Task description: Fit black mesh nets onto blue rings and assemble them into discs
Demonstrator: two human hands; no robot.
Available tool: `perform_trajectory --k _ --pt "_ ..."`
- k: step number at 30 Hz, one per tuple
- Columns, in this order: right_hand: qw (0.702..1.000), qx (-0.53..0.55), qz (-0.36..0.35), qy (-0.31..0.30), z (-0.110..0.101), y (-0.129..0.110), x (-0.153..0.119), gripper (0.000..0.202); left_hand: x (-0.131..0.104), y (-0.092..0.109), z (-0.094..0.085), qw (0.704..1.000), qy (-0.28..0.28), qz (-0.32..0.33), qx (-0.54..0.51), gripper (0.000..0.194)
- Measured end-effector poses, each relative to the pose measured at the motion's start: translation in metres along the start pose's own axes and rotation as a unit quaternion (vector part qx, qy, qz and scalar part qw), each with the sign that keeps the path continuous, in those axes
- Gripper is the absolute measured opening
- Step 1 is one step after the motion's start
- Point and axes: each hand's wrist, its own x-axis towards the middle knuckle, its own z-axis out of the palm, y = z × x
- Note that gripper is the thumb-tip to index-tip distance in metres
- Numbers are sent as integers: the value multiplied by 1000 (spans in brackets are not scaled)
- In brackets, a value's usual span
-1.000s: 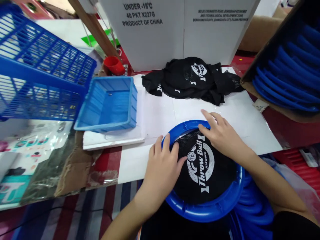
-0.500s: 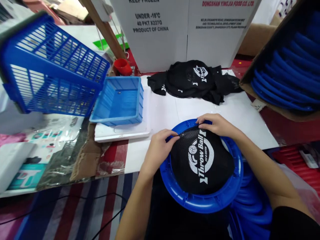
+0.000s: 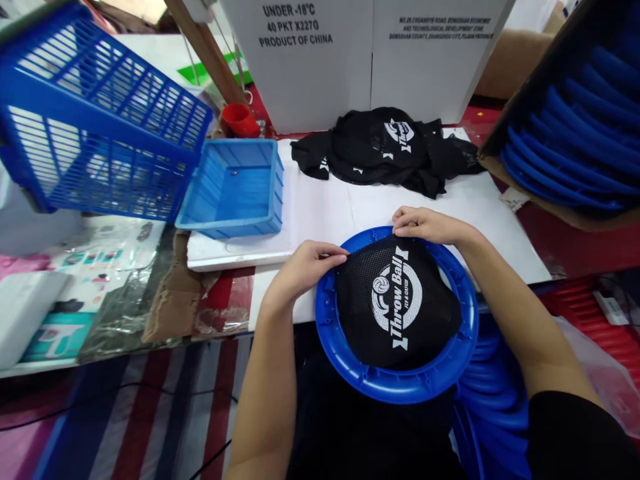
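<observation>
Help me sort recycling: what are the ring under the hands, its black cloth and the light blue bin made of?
Ring: probably molded plastic, glossy, with bright highlights and small ribs.
Black cloth: matte mesh, perhaps synthetic; tiny holes show.
Light blue bin: likely plastic, smooth, with ribbed outer walls.

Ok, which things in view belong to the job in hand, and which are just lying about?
In the job:
blue ring
black printed mesh across its opening
likely also the black mesh pile and boxed blue rings

Apparently just lying about:
blue basket
blue tray
red cup
white carton
</observation>
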Motion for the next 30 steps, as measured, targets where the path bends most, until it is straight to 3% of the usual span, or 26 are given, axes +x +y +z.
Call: perform_trajectory --k 5,11,17,20,23,30 --pt "998 -43 -26 -24 -4 4 3 23 7 -6 -1 1000 17 -12 -22 23" --pt "998 -50 -34 23 3 12 -5 23 1 -8 12 995 95 -14 -41 13" --pt "980 -174 -72 64 16 -19 -15 21 -8 -4 27 989 137 -10 -61 13" --pt "961 -236 -134 44 36 -35 -17 20 -7 -5 27 988 133 -15 -80 17" --pt "954 -265 -140 23 53 -35 -18 20 -3 -5 23 989 120 -20 -81 16" --pt "962 -236 -129 51 54 -14 -21 29 11 1 20 997 79 -4 -13 8"
